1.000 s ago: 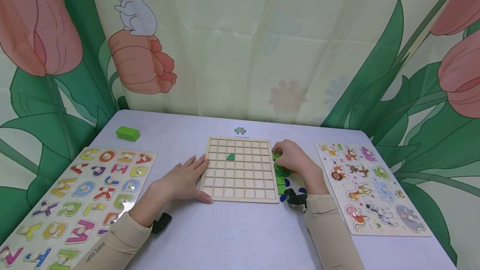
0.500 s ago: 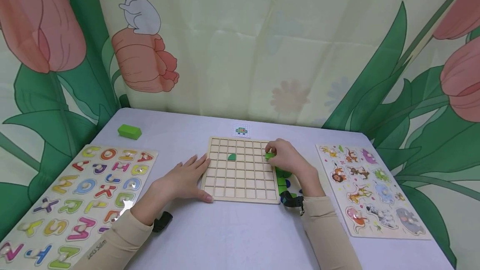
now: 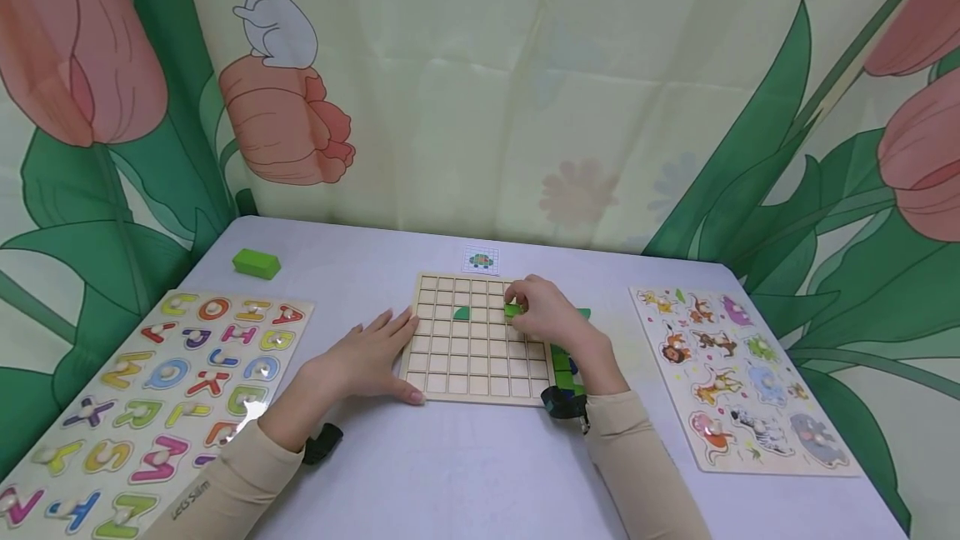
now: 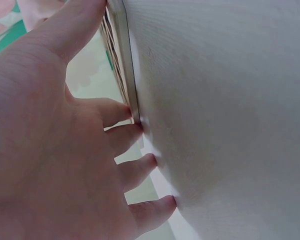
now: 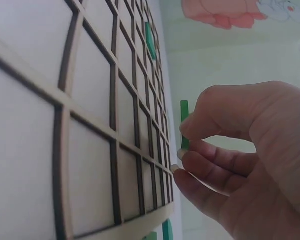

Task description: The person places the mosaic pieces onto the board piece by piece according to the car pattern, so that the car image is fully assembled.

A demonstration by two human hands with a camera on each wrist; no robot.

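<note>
A wooden grid board (image 3: pixel 469 365) lies in the middle of the table, with one dark green quarter-round piece (image 3: pixel 462 313) in an upper cell. My right hand (image 3: pixel 553 315) pinches a flat light green tile (image 3: pixel 513 309) between thumb and fingers, over the board's upper right. In the right wrist view the green tile (image 5: pixel 184 125) is edge-on, off the grid's surface. My left hand (image 3: pixel 367 359) rests at the board's left edge, fingers spread. Thumb and fingertips lie along the board's side in the left wrist view, where the hand (image 4: pixel 65 135) fills the left.
Several green pieces (image 3: pixel 562 365) lie along the board's right side, partly under my right wrist. A small picture card (image 3: pixel 480 260) sits behind the board. A letter puzzle (image 3: pixel 187 348) is at left, an animal puzzle (image 3: pixel 738 440) at right, and a green block (image 3: pixel 257 263) at back left.
My right hand has moved left from the pieces beside the board to above its upper right cells, carrying the light green tile. The left hand has stayed at the board's edge.
</note>
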